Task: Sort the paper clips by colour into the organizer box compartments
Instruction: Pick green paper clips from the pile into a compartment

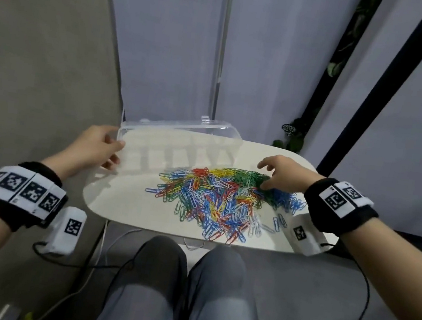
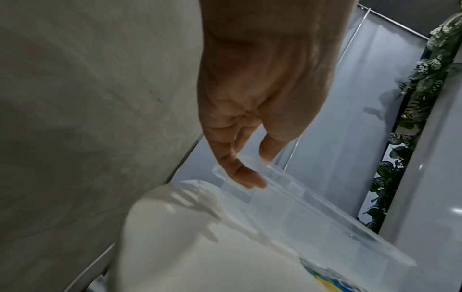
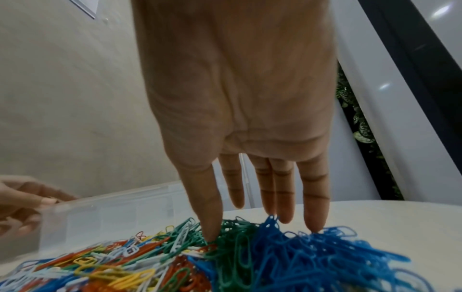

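Observation:
A heap of mixed paper clips (image 1: 215, 201) in blue, green, red, yellow and white lies on the white table. Behind it stands a clear organizer box (image 1: 176, 125) with its compartments showing faintly. My left hand (image 1: 116, 150) holds the box's left edge. In the left wrist view the thumb and fingers of that hand (image 2: 260, 170) pinch the box's rim (image 2: 325, 213). My right hand (image 1: 264, 175) is over the heap's far right. In the right wrist view my right hand (image 3: 250, 223) has straight fingers, their tips touching the green and blue clips (image 3: 250, 256) and gripping nothing.
The rounded white table (image 1: 122, 201) ends just above my knees (image 1: 161, 275). A grey wall (image 1: 41, 68) runs close on the left. A leafy plant (image 1: 293, 136) and a dark post stand at the back right. Cables hang below the table.

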`<control>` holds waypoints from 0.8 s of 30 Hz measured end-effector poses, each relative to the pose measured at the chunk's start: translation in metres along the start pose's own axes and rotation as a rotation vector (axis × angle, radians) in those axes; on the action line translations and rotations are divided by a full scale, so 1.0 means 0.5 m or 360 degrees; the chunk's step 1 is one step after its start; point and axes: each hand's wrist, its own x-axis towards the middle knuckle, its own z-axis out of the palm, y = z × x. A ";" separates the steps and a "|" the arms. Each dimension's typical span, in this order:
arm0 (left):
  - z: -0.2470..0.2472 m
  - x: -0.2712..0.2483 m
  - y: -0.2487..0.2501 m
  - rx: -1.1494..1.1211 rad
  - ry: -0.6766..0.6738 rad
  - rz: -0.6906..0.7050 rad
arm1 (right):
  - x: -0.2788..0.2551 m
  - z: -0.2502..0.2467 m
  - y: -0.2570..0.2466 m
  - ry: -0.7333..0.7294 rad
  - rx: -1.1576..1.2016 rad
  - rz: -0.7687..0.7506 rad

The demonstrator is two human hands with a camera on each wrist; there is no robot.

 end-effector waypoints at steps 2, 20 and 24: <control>0.008 0.019 0.001 -0.0055 -0.0031 0.0002 | 0.003 0.002 0.000 -0.0058 -0.0022 0.0002; 0.083 -0.029 0.146 0.0810 -0.0194 0.1159 | 0.002 -0.026 0.037 -0.0137 0.0082 -0.0328; 0.175 -0.092 0.189 0.1010 -0.0804 0.1533 | -0.018 -0.037 0.093 -0.0169 0.0030 -0.0100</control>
